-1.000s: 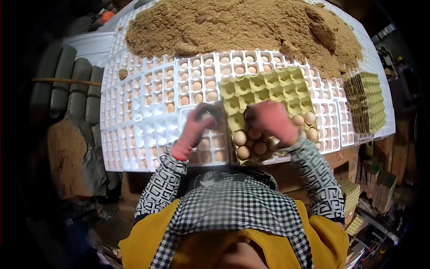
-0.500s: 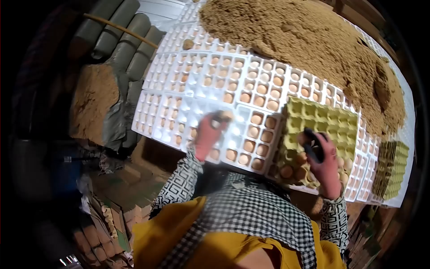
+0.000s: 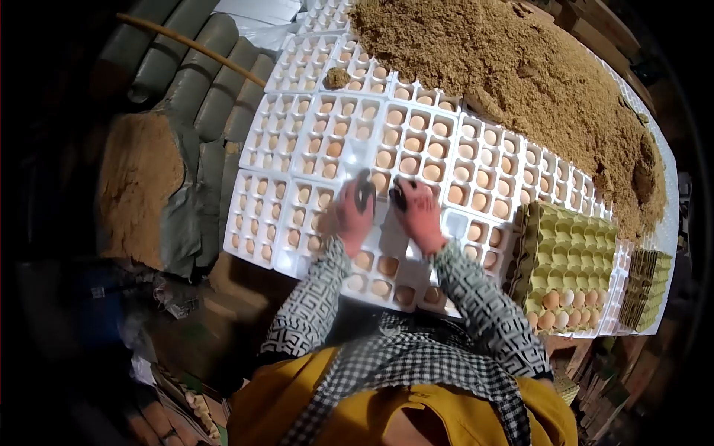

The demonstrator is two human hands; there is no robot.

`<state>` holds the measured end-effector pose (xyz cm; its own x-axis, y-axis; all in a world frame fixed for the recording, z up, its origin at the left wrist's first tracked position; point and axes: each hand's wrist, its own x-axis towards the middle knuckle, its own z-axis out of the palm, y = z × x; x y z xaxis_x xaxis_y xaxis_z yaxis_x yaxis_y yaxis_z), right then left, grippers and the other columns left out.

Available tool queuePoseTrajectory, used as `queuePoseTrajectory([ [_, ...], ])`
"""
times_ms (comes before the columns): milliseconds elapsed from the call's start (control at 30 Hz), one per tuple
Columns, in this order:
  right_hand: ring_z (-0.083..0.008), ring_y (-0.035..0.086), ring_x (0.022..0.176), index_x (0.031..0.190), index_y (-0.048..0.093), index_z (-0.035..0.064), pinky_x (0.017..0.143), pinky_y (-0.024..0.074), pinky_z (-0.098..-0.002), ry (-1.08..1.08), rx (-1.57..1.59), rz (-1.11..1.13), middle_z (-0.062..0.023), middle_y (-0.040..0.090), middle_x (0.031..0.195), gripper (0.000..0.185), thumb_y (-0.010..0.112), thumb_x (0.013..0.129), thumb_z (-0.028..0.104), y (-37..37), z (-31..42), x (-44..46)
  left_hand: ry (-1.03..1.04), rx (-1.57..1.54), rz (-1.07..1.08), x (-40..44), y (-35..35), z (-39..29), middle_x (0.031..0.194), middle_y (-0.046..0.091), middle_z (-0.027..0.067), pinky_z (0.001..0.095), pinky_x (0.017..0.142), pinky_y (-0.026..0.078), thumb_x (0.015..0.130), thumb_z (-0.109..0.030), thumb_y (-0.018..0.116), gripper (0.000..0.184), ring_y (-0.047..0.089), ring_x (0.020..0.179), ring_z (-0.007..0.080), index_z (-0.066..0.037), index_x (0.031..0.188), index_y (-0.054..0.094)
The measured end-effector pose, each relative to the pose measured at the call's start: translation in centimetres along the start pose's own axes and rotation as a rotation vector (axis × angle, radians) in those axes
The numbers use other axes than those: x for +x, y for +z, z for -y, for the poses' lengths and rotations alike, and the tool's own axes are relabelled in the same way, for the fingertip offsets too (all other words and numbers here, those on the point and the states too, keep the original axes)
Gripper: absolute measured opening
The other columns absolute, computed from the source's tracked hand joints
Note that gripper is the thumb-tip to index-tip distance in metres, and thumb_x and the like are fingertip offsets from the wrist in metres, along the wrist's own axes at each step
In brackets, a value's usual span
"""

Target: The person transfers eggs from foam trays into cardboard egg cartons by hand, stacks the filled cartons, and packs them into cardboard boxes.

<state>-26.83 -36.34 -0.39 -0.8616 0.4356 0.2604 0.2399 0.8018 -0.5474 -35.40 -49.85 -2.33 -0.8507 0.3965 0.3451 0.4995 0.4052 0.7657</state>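
My left hand [image 3: 357, 208], in a pink glove with dark fingertips, is over the white foam egg trays [image 3: 366, 154], its fingers curled. Close to its right, my right hand [image 3: 416, 212] has its fingers bent down over the same trays. Whatever either hand holds is hidden beneath the dark fingertips. Brown eggs [image 3: 387, 265] sit in the tray pockets below the hands, and others fill pockets beyond them. To the right, a yellow-green pulp egg tray [image 3: 569, 256] lies on the foam trays, with eggs in its near rows.
A heap of brown grainy material [image 3: 513, 82] covers the far side. Another stack of pulp trays [image 3: 645, 290] stands at the right edge. Grey rolled bags [image 3: 204, 82] and a stick [image 3: 190, 46] are at the left. A small clump [image 3: 336, 78] rests on the far trays.
My right hand has moved left from the pulp tray to the foam trays, beside my left hand. The camera view has shifted toward the left side of the table.
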Motion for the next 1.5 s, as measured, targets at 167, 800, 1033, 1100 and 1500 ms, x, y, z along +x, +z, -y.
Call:
queuePoseTrajectory([
  [167,-0.0415,0.046,0.123,0.121,0.057,0.0092,0.107,0.0328,-0.0522,-0.248,-0.113,0.175,-0.0179,0.053,0.129,0.049,0.067,0.075,0.019,1.8,-2.1,-5.8,0.297,0.232,0.157,-2.8,2.8,3.4,0.115,0.06,0.0194,0.0485,0.098,0.042,0.075,-0.005,0.063,0.043,0.055,0.11,0.0383,-0.002,0.117,0.058],
  [800,-0.0317,0.058,0.108,0.121,0.061,0.0064,0.097,0.0447,-0.0398,0.496,0.751,-0.35,-0.0117,0.062,0.114,0.05,0.073,0.073,0.016,-40.5,-19.3,-23.9,0.906,0.112,1.033,-9.7,14.9,-33.0,0.106,0.059,0.0105,0.0461,0.102,0.039,0.069,-0.039,0.074,0.058,0.056,0.101,0.0292,-0.008,0.117,0.06],
  [1033,-0.0275,0.064,0.086,0.106,0.063,0.0111,0.069,0.05,-0.0369,-0.029,-0.516,0.371,-0.0176,0.058,0.115,0.039,0.068,0.069,0.02,-40.4,-21.4,-20.7,-0.168,-0.743,0.877,-7.9,13.5,-33.2,0.105,0.062,0.0105,0.0296,0.079,0.052,0.083,-0.012,0.065,0.024,0.064,0.09,0.0195,0.002,0.102,0.066],
  [1100,-0.0275,0.064,0.083,0.099,0.062,0.012,0.065,0.0494,-0.0381,-0.097,-0.528,0.387,-0.0139,0.056,0.107,0.033,0.07,0.069,0.022,-39.8,-21.8,-19.9,0.126,-0.406,1.015,-9.1,13.9,-36.4,0.1,0.061,0.0132,0.0277,0.073,0.052,0.081,-0.026,0.071,0.033,0.064,0.082,0.0204,0.0,0.102,0.066],
  [1500,-0.0154,0.062,0.073,0.128,0.054,-0.0037,0.058,0.048,-0.0257,0.578,0.989,-0.203,-0.0107,0.065,0.099,0.053,0.06,0.081,0.021,-42.0,-19.6,-21.2,0.083,-0.224,0.899,-9.0,9.8,-31.1,0.118,0.058,0.0183,0.041,0.095,0.046,0.068,-0.032,0.082,0.065,0.058,0.108,0.0323,-0.005,0.122,0.059],
])
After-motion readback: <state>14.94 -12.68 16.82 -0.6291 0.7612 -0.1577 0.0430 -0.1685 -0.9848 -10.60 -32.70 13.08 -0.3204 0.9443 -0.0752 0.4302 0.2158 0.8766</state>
